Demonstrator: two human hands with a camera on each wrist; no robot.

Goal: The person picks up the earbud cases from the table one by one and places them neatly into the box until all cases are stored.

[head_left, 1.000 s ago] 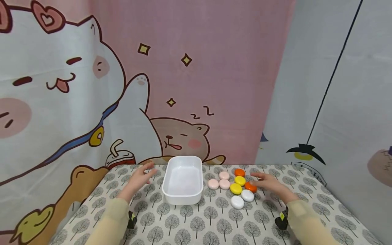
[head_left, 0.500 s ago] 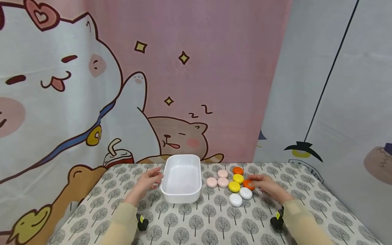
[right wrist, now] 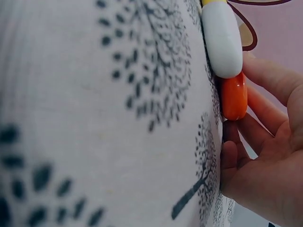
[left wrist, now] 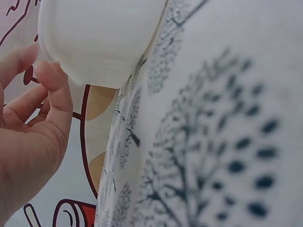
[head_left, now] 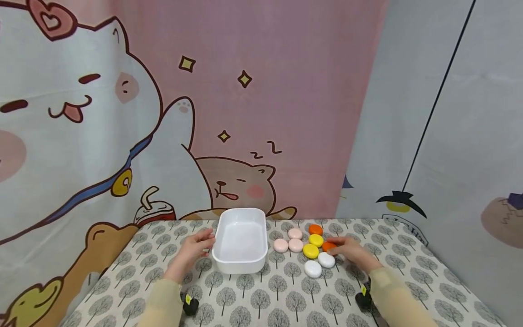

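A white rectangular container (head_left: 239, 267), open at the top, stands on the tree-print tablecloth. Beside its left wall is my left hand (head_left: 195, 249), fingers loosely bent and fingertips right at the rim; the left wrist view shows nothing between thumb and fingers. To the right lie glossy rounded discs in pink, yellow, white and orange. My right hand (head_left: 352, 252) has its thumb and fingers around the nearer orange disc (right wrist: 234, 99), which rests on the cloth. A white disc (right wrist: 221, 40) sits close to the thumb. Part of the orange disc is hidden by the hand.
Three pink discs (head_left: 296, 245) lie closest to the container. Two yellow discs (head_left: 311, 251), another white disc (head_left: 313, 269) and a farther orange disc (head_left: 315, 230) crowd the right hand. Behind the table's back edge hangs a cartoon-print curtain (head_left: 306, 113).
My left hand has moved right, up to the container's left rim. My right hand has shifted slightly left, and its thumb and fingers have closed in around the nearer orange disc.
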